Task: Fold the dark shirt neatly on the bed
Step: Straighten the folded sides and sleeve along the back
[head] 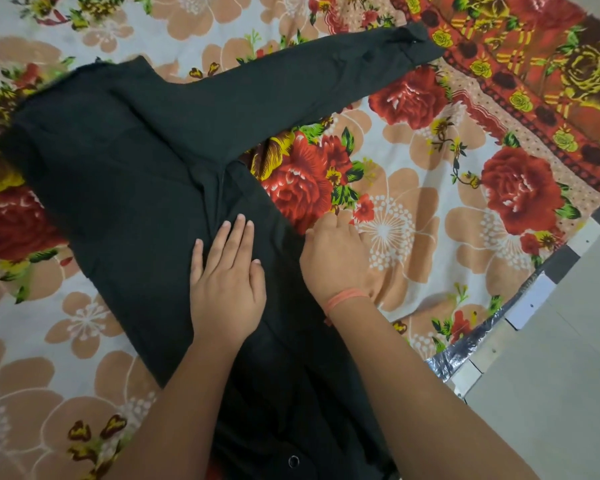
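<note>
Grip released on my left hand [227, 282], flat on the dark shirt [118, 161]; my right hand [336, 261] curls at the shirt's three-o'clock edge, probably pinching it. Shirt lies spread on the bed [482, 244], one sleeve [291, 88] reaching toward one o'clock.

Presses left hand [227, 282] flat, palm down, fingers straight and slightly spread, pointing away from body, just left of the pinch. Curls right hand [336, 261] knuckles up, pinches edge of dark shirt [118, 168] between thumb and bent index; other fingertips tucked under, hidden. Wears orange band [347, 297] on right wrist, just behind the pinch. Reaches in with both forearms bare, left one almost straight ahead, right one angled in from the right, converging toward the pinch. Hands near, not touching.
</note>
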